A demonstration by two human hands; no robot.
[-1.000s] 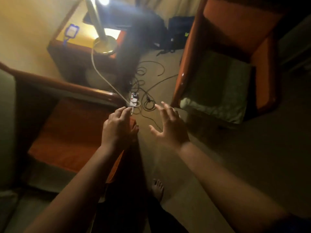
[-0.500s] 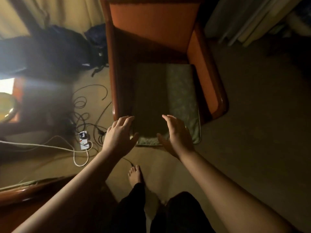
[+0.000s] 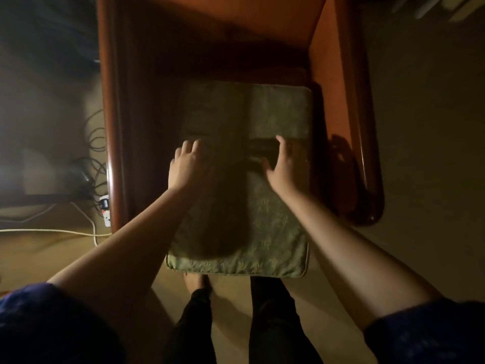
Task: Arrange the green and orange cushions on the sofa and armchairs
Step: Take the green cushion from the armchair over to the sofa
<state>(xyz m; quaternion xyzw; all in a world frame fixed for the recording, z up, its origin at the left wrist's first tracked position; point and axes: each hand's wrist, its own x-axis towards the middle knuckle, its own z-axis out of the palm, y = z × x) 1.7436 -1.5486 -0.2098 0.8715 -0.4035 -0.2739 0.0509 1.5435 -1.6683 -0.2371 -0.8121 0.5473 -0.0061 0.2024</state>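
1. At the far left, a tangle of cables (image 3: 95, 143) and a white power strip (image 3: 106, 210) lay on the floor just beside the armchair (image 3: 363, 143); we judged that a step sideways could snag a foot there.
2. Our left hand (image 3: 186, 168) was spread, fingers loosely apart, over the shadowed left half of the green cushion (image 3: 273, 224). We could not tell for certain whether the palm was pressing it or hanging just above.
3. The green cushion lay flat on the armchair seat, set toward the right arm, with its front edge hanging past the seat front. We saw no orange cushion apart from the chair's orange upholstery.
4. Our right hand (image 3: 282, 164) was also open, fingers extended, over the cushion's right half, gripping nothing.
5. What could go wrong, as we judged it: the overhanging front edge might let the cushion slide off onto the floor if we pushed unevenly, and dim light with our own shadow across it made its alignment hard to read.
6. Against half a second earlier, the hands had moved from the cushion's front edge to its middle, and we had leaned in, so the chair filled the view. A second earlier we had faced a different seat beside a lamp.
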